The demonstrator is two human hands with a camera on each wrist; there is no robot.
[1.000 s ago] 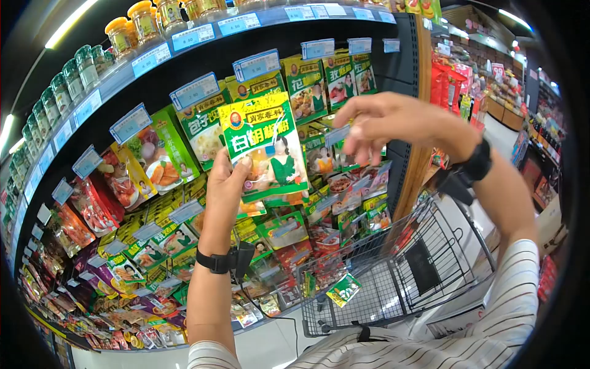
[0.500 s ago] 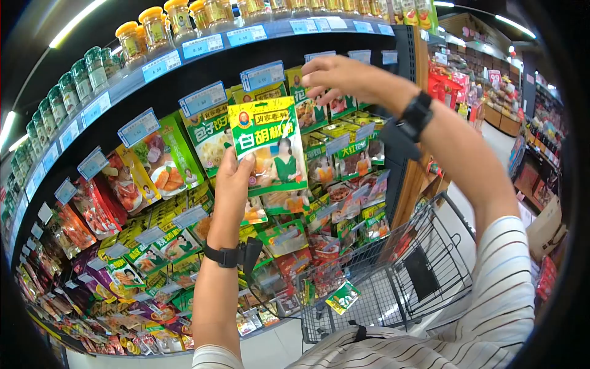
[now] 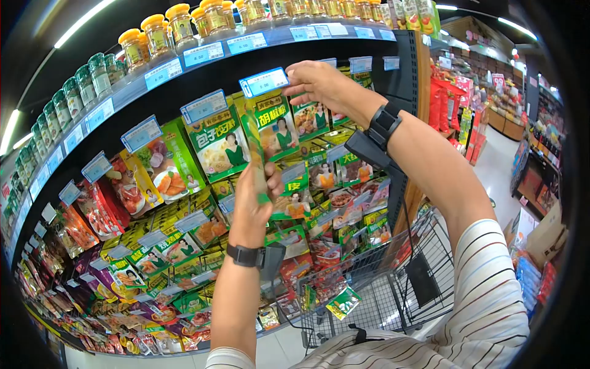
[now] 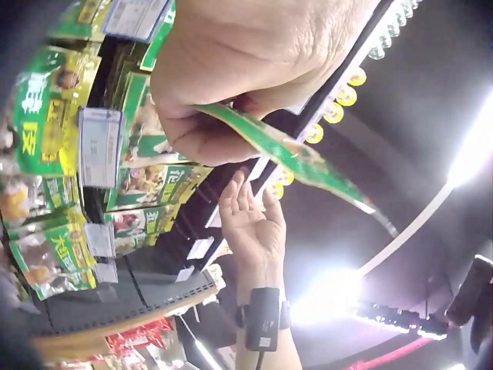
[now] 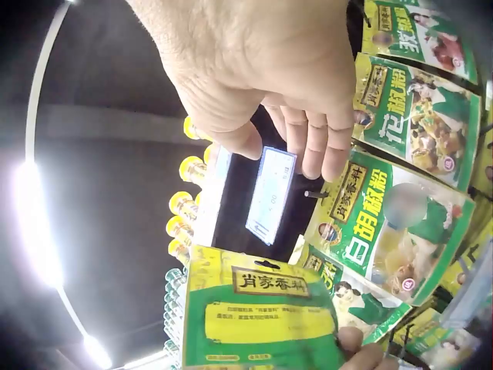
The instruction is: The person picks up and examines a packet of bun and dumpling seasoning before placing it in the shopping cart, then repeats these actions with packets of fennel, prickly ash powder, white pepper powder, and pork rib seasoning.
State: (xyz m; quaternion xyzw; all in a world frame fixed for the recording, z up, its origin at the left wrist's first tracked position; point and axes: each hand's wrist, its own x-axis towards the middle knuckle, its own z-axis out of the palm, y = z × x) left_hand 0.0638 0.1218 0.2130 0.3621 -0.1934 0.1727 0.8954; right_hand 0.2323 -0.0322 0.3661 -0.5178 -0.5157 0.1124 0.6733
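My left hand (image 3: 253, 197) pinches a green-and-yellow seasoning packet (image 5: 266, 312) by its lower part. Seen from the head, the packet stands edge-on in front of the rack; the right wrist view shows its back, with a yellow text panel. Loosely bent, the fingers of my right hand (image 3: 326, 86) are at the right end of a blue-edged price tag (image 3: 263, 82). In the right wrist view, thumb and fingers are spread apart beside that tag, with nothing between them. Under it, a similar packet (image 5: 393, 231) hangs by a metal peg tip (image 5: 316, 194).
Many seasoning packets (image 3: 218, 144) hang in rows on the rack. Yellow-capped jars (image 3: 180, 24) and green-capped jars (image 3: 86, 83) line the shelf above. A wire shopping cart (image 3: 375, 307) at lower right holds a small green packet (image 3: 344, 302). An aisle (image 3: 495, 150) runs on the right.
The left hand has turned the packet from front-facing to edge-on. My right hand has moved from the right, over to the price tag on the upper row.
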